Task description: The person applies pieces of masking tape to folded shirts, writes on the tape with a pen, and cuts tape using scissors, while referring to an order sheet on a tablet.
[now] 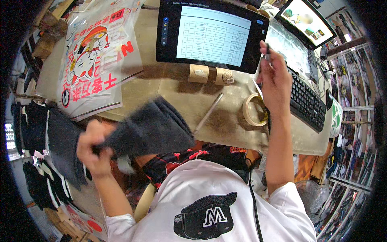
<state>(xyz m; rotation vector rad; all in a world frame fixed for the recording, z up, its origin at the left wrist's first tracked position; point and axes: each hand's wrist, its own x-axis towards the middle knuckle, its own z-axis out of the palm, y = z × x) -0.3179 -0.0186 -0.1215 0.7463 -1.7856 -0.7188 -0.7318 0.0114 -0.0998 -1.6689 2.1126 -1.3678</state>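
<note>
My left hand [96,148], blurred, grips a folded piece of dark grey fabric [151,128] by one end, above the table's front edge. The fabric stretches to the right, over my lap. Raised beside the tablet's right edge, my right hand [275,78] holds a slim dark pen or stylus [268,50] between its fingers. The tablet [211,39] displays a document with a table and hand-drawn marks. Cardboard tubes [198,74] sit under its near edge. A thin pale stick-like tool [208,113] lies on the table, left of a tape roll [255,110].
Printed plastic bags [90,60] cover the table's left side. A black keyboard [308,101], a mouse [329,99] and a monitor [307,21] stand at right. Dark garments [33,130] are stacked to the left. Loaded shelves [350,121] and a fan [308,196] are farther right.
</note>
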